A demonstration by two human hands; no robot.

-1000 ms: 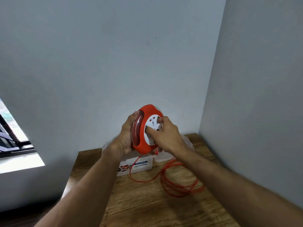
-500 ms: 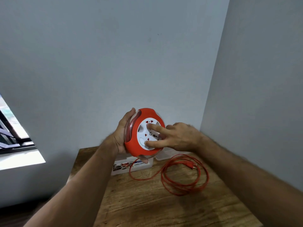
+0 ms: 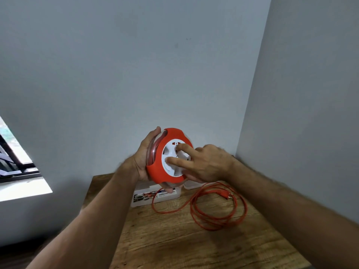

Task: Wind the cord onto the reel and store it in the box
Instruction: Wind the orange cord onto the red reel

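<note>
Right hand (image 3: 206,164): moved off its earlier pinch at the hub; fingers now spread flat on the white socket face. Reel (image 3: 171,155): orange, held upright above the surface (image 3: 174,245), clasped at its left rim by the left hand (image 3: 144,158). Cord (image 3: 215,208): mostly loose, coiled on the surface to the right, plug at the far side. Box (image 3: 155,197): white, on the surface directly below the reel.

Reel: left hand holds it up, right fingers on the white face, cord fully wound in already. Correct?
Not quite. The head view shows the cord mostly unwound, lying in loose loops on the wooden table with its plug free. The rest stands: the left hand holds the reel up, right hand fingers on its white face.
</note>
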